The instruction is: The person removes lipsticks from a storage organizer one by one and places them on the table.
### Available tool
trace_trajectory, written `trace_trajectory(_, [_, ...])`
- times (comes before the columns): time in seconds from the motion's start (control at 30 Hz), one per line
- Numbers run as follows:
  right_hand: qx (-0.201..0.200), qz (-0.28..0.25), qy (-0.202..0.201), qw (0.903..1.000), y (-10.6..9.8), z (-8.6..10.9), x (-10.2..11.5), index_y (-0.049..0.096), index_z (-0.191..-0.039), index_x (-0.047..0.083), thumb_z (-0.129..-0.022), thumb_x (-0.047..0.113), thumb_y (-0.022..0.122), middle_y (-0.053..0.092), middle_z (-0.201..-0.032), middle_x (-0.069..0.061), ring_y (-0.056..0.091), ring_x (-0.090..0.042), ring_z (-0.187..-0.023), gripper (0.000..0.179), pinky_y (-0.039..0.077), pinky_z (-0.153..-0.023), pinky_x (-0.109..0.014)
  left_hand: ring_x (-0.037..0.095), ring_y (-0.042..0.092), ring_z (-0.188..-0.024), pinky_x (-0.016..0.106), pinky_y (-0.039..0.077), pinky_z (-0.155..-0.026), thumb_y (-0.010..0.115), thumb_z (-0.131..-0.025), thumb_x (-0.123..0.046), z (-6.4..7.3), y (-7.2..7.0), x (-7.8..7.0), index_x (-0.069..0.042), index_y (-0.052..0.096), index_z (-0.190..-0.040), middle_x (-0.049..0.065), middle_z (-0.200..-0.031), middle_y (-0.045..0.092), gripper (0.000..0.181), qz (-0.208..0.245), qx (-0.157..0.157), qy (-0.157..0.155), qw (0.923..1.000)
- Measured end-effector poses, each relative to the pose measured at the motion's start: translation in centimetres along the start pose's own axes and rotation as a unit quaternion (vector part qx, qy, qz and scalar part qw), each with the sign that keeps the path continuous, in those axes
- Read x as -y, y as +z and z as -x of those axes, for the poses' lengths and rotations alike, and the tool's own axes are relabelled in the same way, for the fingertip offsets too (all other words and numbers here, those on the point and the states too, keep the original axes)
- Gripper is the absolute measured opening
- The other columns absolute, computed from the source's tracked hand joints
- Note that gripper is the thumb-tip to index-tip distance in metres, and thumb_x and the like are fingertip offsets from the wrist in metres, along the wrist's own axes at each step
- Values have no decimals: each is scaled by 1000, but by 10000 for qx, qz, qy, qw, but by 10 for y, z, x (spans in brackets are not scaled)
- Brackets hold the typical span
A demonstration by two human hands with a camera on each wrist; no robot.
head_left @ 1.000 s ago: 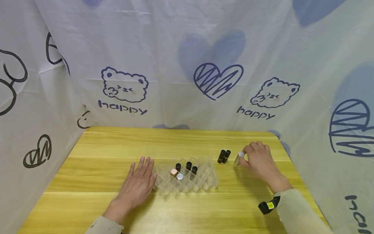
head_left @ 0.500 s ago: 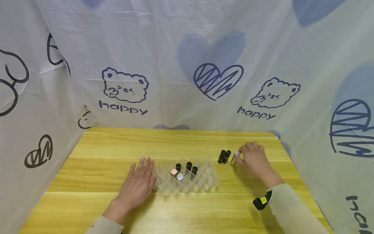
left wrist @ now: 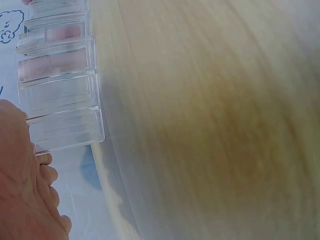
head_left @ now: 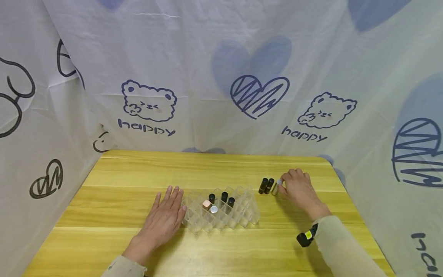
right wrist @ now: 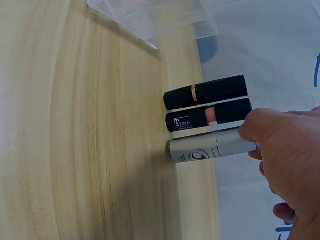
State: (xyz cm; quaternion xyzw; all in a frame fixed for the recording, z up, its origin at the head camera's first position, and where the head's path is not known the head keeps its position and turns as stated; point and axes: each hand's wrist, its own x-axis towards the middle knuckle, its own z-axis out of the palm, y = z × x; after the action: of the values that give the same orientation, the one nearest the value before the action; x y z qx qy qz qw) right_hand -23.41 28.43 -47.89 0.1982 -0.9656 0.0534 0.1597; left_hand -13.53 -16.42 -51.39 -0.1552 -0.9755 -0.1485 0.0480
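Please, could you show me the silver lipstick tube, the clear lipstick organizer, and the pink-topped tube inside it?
Silver lipstick tube (right wrist: pixel 206 146): right wrist view, on its printed body.
Clear lipstick organizer (head_left: pixel 221 222): head view, on its front wall.
Pink-topped tube (head_left: pixel 206 204): head view, on its top.

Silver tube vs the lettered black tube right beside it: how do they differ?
Colour: the silver tube is plain grey metal-look; the black tube has a pinkish band.
Print: dark on the silver tube, pale on the black tube.
Handling: the right hand pinches the silver tube near its top; the black tube isn't gripped.
Shared: both are slim and capped.
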Motion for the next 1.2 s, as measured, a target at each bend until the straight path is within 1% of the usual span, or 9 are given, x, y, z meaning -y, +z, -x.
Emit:
trace_trajectory(0.3, [-49, 37, 35, 10000, 3, -3, 3, 75, -98, 2, -97, 19, 72, 67, -94, -12, 53, -33, -86, 17, 39, -72, -42, 35, 16, -163, 61, 10, -132, 31, -116, -41, 0, 0, 0, 0, 28, -164, 18, -172, 28, 63, -4, -18, 3, 10000])
trace_trajectory(0.63, [182, -11, 235, 9996, 4, -4, 1, 74, -100, 2, -99, 21, 68, 68, -98, -12, 51, -31, -87, 20, 37, -72, -39, 36, 18, -163, 62, 11, -132, 33, -116, -40, 0, 0, -1, 1, 29, -164, 19, -172, 28, 63, 35, -65, 30, 10000])
trace_trajectory(0.93, [217, -49, 384, 9990, 4, -4, 1, 74, -105, 1, -100, 24, 67, 67, -101, -13, 51, -32, -89, 24, 37, -73, -40, 36, 17, -163, 62, 11, -132, 33, -116, -40, 0, 0, 0, 1, 29, -164, 19, -172, 28, 63, 72, -65, 18, 10000])
trace_trajectory(1.0, [173, -37, 414, 9990, 3, -5, 3, 74, -107, 1, -101, 24, 67, 67, -102, -14, 52, -32, -91, 25, 38, -74, -41, 36, 17, -163, 62, 11, -132, 33, -116, -40, 0, 0, 0, 1, 29, -164, 19, -172, 28, 63, 63, -66, 16, 10000])
trace_trajectory(1.07, [46, -40, 412, 9991, 1, -5, 6, 74, -109, 0, -100, 24, 68, 68, -103, -16, 53, -34, -92, 26, 41, -76, -44, 36, 17, -163, 62, 11, -132, 33, -116, -40, 0, 0, 0, 1, 29, -164, 19, -172, 28, 63, 46, -67, 21, 10000])
trace_trajectory(1.2, [-405, -34, 233, 9989, -9, -5, 20, 73, -110, 0, -98, 23, 73, 67, -103, -17, 54, -37, -94, 26, 44, -78, -49, 36, 17, -163, 62, 10, -132, 33, -116, -40, 0, 0, 0, 0, 30, -164, 19, -172, 28, 63, 13, -66, 24, 10000])
